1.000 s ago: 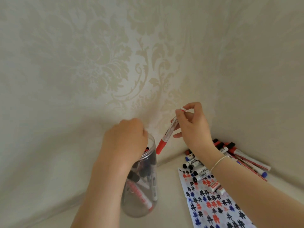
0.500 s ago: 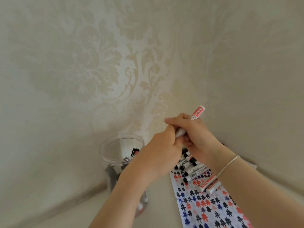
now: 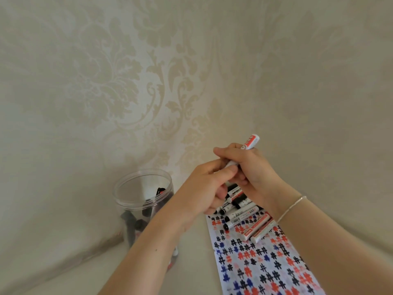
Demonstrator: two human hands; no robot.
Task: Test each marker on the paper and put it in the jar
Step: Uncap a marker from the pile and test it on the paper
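Red-and-white marker (image 3: 244, 152) is up in the air over the far end of the paper, pinched in the right hand's (image 3: 253, 173) grip with its long axis tilted, labelled tail pointing up and away to the right, cap end down-left and hidden where both hands meet. Left hand (image 3: 208, 188) has its fingers pressed together around that lower end, so I'd guess the cap's about to get pulled along that diagonal. White paper strip covered in red, blue and black hash scribbles (image 3: 255, 262) lies right below on the pale desk (image 3: 191, 262), with untested black- and red-capped markers (image 3: 240, 209) piled across its far end. Clear plastic jar (image 3: 142, 194) stands open well left, nearer the left hand, wall corner close behind, decent room in between.
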